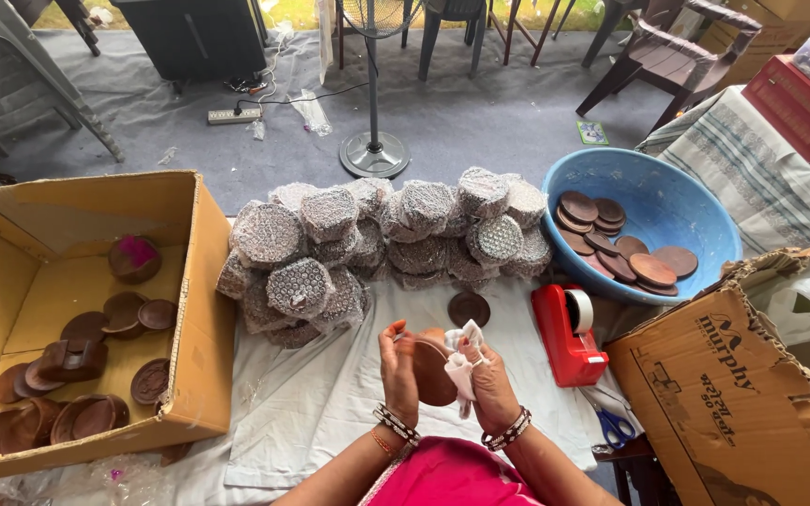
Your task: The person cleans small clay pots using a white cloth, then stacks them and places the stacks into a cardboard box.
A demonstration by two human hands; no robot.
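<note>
Here, two hands hold a round brown disc (pixel 433 373) over a white-covered table.

The disc is upright between the hands, just above the person's lap; the left hand (pixel 397 367) has its fingers closed on the disc's edge, and the right hand (pixel 491 386) grips the other side along with a scrap of white foam netting (pixel 462 361). The netting looks loose, so it could slip off, or the disc could drop onto the table. Another disc (pixel 469 308) lies beyond, before a heap of netted bundles (pixel 377 244). A red tape dispenser (pixel 566 333) and blue-handled scissors (pixel 611 420) sit to the right, a blue basin (pixel 696 211) of discs behind them. An open cardboard box (pixel 203 281) of brown pieces stands left. Grey matting, chairs and a pedestal fan (pixel 373 112) fill the room behind.
</note>
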